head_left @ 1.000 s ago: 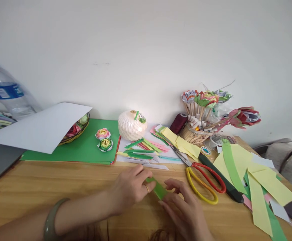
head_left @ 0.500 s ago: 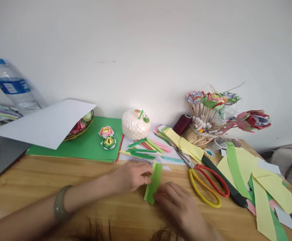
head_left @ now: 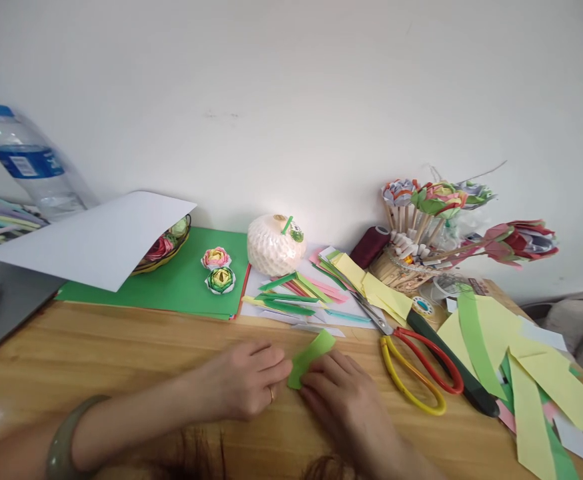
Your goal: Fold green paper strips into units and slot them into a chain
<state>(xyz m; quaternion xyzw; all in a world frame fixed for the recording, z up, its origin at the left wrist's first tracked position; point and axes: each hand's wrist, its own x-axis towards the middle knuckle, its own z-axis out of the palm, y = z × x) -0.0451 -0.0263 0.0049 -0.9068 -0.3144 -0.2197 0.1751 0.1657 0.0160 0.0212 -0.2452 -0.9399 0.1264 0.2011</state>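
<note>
- Left hand (head_left: 244,387) lies flat, fingers loosely curled, fingertips pinning the near end of the green strip (head_left: 310,358).
- Right hand (head_left: 349,407) presses the strip's lower edge, fingers bent on the paper.
- To crease well, I'd keep edges aligned and press firmly against the tabletop (head_left: 121,353).
- The strip is bright green, short, angled, far end lifted; it lies near the front edge, left of the scissors (head_left: 411,373).

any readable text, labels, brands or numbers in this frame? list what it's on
None can be read.
Water bottle: blue label with a white patch, print too blurred to read.
Small round sticker by the scissors: coloured marks, too small to read.
White netted ball: green tag on top, no legible print.
Green paper strip between the left hand and right hand: blank.
</note>
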